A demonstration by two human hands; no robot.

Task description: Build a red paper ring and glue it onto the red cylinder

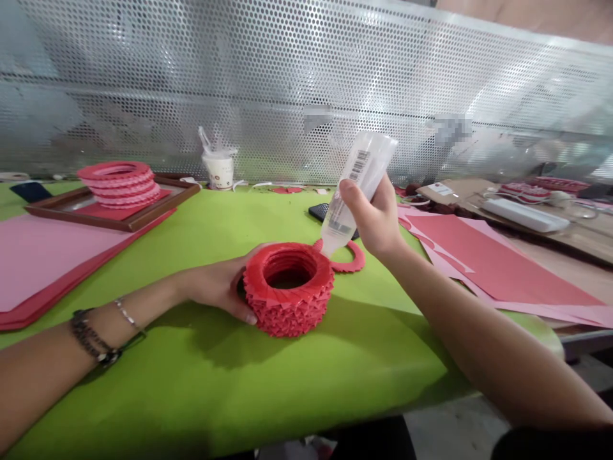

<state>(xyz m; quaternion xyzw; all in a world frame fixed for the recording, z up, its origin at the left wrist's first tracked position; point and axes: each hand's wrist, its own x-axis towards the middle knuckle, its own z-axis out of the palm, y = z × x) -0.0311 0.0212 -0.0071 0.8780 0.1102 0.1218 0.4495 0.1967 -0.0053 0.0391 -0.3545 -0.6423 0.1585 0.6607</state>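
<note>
My left hand [220, 286] is wrapped round the left side of a red paper ring stack [292, 306], with the thumb at its front and the other fingers behind it. The stack has zigzag outer edges and a round hole in the middle. In my right hand [376, 214] is a clear squeeze bottle [357, 185] with a barcode label. It is tilted nozzle-down, its tip at the stack's far right rim; whether it touches I cannot tell. A single red paper ring [352, 259] lies just behind the stack on the right.
A brown tray [136, 222] with pink paper rings [119, 185] stands at the left, beside pink sheets [52, 255]. Behind are a paper cup [220, 169] and a dark phone-like object [318, 212]. Red sheets [493, 255] and a white power strip [525, 214] lie right. A perforated metal panel [268, 76] closes the back.
</note>
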